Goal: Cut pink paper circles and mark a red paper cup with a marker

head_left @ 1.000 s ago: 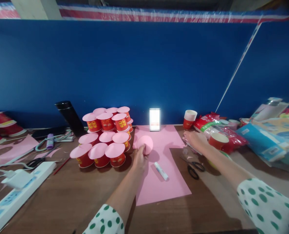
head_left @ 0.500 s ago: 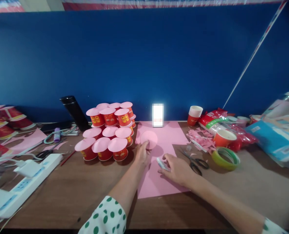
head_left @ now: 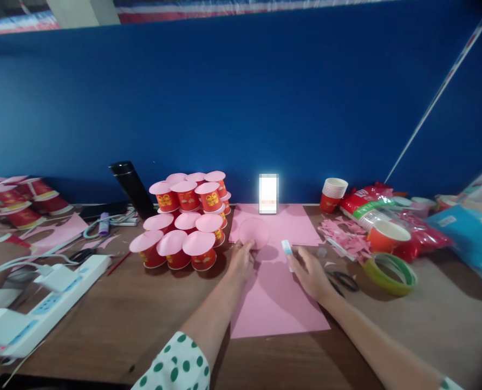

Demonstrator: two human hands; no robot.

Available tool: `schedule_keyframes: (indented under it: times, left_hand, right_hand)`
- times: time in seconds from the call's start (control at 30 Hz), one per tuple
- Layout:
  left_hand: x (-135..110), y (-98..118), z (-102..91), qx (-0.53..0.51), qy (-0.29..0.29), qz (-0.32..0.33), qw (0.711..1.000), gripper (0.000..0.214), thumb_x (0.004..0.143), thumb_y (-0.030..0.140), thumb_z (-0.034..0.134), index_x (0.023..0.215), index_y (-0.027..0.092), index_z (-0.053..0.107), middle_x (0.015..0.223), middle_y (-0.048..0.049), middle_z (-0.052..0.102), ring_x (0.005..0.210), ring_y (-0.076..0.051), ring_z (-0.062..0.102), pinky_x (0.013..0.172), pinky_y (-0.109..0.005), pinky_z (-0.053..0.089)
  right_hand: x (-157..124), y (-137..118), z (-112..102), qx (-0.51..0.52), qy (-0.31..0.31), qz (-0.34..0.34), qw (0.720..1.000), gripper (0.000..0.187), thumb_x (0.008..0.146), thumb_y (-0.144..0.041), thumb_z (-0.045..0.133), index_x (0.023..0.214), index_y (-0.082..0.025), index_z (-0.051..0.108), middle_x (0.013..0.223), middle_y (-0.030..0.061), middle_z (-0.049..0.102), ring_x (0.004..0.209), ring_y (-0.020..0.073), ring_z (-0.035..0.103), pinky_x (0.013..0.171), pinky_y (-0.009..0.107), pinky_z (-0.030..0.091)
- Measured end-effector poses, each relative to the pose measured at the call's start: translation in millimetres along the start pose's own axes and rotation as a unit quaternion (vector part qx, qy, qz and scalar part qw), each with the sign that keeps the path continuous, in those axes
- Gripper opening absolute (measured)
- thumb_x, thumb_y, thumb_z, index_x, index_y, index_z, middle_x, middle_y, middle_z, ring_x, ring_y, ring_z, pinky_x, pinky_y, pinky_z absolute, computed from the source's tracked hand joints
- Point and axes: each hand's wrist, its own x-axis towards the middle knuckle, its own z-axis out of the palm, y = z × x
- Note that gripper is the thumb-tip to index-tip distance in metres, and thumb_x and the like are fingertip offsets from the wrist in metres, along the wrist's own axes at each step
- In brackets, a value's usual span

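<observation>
My left hand (head_left: 241, 261) pinches the lower edge of a pink paper circle (head_left: 254, 233) and holds it upright over the pink paper sheet (head_left: 277, 300). Just to its right, my right hand (head_left: 311, 273) grips a white glue stick (head_left: 287, 251), its tip pointing up and away. A stacked pile of red paper cups with pink paper lids (head_left: 186, 222) stands directly left of the left hand.
A lit phone (head_left: 268, 193) leans on the blue wall. Black scissors (head_left: 344, 281), pink scraps (head_left: 340, 233), an open red cup (head_left: 387, 236), a green tape roll (head_left: 389, 266) and a cup stack (head_left: 333, 194) lie right. A white power strip (head_left: 41, 306) and black flask (head_left: 132, 188) sit left.
My right hand came back from the scraps at the right, took the glue stick off the pink sheet and lifted it beside the circle. The left hand kept hold of the circle.
</observation>
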Motion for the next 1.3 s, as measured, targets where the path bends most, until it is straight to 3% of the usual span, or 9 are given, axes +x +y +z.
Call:
schedule_keyframes:
  times: [0.13, 0.3, 0.53, 0.77, 0.83, 0.93, 1.03, 1.13, 1.3]
  left_hand:
    - [-1, 1, 1.0, 0.000, 0.001, -0.004, 1.000, 0.029, 0.062, 0.006, 0.067, 0.086, 0.020, 0.059, 0.070, -0.0004, 0.068, 0.064, -0.012, 0.064, 0.066, -0.024, 0.049]
    - [-1, 1, 1.5, 0.015, 0.005, -0.022, 1.000, 0.030, 0.063, 0.006, 0.070, 0.088, 0.019, 0.059, 0.073, -0.0028, 0.069, 0.066, -0.014, 0.065, 0.064, -0.024, 0.050]
    - [1, -1, 0.3, 0.020, -0.001, -0.006, 1.000, 0.019, 0.064, 0.007, 0.072, 0.070, 0.016, 0.057, 0.063, 0.0004, 0.064, 0.058, -0.009, 0.059, 0.059, -0.020, 0.048]
    - [-3, 2, 0.3, 0.029, -0.017, 0.003, 0.999, 0.025, 0.059, 0.010, 0.078, 0.065, 0.015, 0.054, 0.062, 0.0012, 0.064, 0.062, -0.010, 0.060, 0.062, -0.019, 0.050]
    - [-3, 3, 0.7, 0.036, -0.021, -0.002, 0.999, 0.026, 0.056, 0.012, 0.081, 0.068, 0.014, 0.057, 0.066, 0.0001, 0.066, 0.060, -0.009, 0.060, 0.058, -0.018, 0.048]
    - [-4, 4, 2.5, 0.040, -0.018, -0.006, 0.999, 0.028, 0.053, 0.013, 0.083, 0.069, 0.014, 0.059, 0.063, 0.0012, 0.066, 0.056, -0.008, 0.058, 0.053, -0.017, 0.046]
    - [-4, 4, 3.5, 0.045, -0.013, -0.007, 0.999, 0.030, 0.050, 0.014, 0.084, 0.068, 0.014, 0.059, 0.060, 0.0021, 0.065, 0.054, -0.008, 0.057, 0.051, -0.017, 0.044]
    - [-4, 2, 2.0, 0.057, -0.005, -0.002, 0.998, 0.033, 0.049, 0.017, 0.084, 0.071, 0.014, 0.060, 0.061, 0.0017, 0.066, 0.054, -0.008, 0.058, 0.051, -0.016, 0.044]
    - [-2, 1, -0.8, 0.062, -0.015, -0.005, 0.998, 0.033, 0.050, 0.019, 0.084, 0.070, 0.015, 0.059, 0.063, 0.0015, 0.067, 0.057, -0.009, 0.060, 0.058, -0.020, 0.048]
  right_hand:
    - [2, 5, -7, -0.014, 0.053, -0.028, 0.998, 0.026, 0.092, -0.040, 0.045, 0.094, -0.017, 0.057, 0.079, 0.0054, 0.066, 0.069, 0.0175, 0.061, 0.065, 0.026, 0.048]
    - [17, 18, -37, -0.070, 0.227, -0.043, 0.971, 0.028, 0.090, -0.042, 0.048, 0.099, -0.018, 0.059, 0.084, 0.0068, 0.066, 0.072, 0.0193, 0.061, 0.071, 0.031, 0.049]
    - [42, 47, -97, -0.060, 0.539, 0.003, 0.840, 0.029, 0.087, -0.041, 0.047, 0.094, -0.015, 0.059, 0.083, 0.0086, 0.062, 0.073, 0.0207, 0.059, 0.069, 0.035, 0.051]
    - [29, 43, -136, -0.087, 0.655, -0.023, 0.751, 0.025, 0.090, -0.034, 0.044, 0.103, -0.013, 0.050, 0.096, 0.0125, 0.056, 0.086, 0.0225, 0.057, 0.076, 0.037, 0.048]
    - [27, 42, -136, -0.100, 0.650, -0.018, 0.753, 0.023, 0.090, -0.033, 0.045, 0.102, -0.014, 0.050, 0.097, 0.0120, 0.057, 0.084, 0.0220, 0.057, 0.074, 0.036, 0.048]
    - [30, 44, -126, -0.150, 0.557, -0.005, 0.817, 0.022, 0.083, -0.034, 0.057, 0.096, -0.017, 0.056, 0.093, 0.0089, 0.061, 0.082, 0.0226, 0.059, 0.072, 0.035, 0.048]
    - [33, 49, -107, -0.276, 0.276, 0.055, 0.919, 0.025, 0.087, -0.033, 0.055, 0.104, -0.015, 0.059, 0.096, 0.0098, 0.066, 0.085, 0.0219, 0.061, 0.078, 0.033, 0.047]
    - [32, 52, -90, -0.326, 0.122, 0.088, 0.933, 0.028, 0.088, -0.029, 0.055, 0.111, -0.014, 0.059, 0.101, 0.0107, 0.069, 0.090, 0.0219, 0.064, 0.080, 0.030, 0.045]
    - [29, 58, -78, -0.352, 0.064, 0.117, 0.926, 0.035, 0.086, -0.022, 0.058, 0.119, -0.012, 0.055, 0.096, 0.0123, 0.072, 0.088, 0.0261, 0.067, 0.074, 0.031, 0.045]
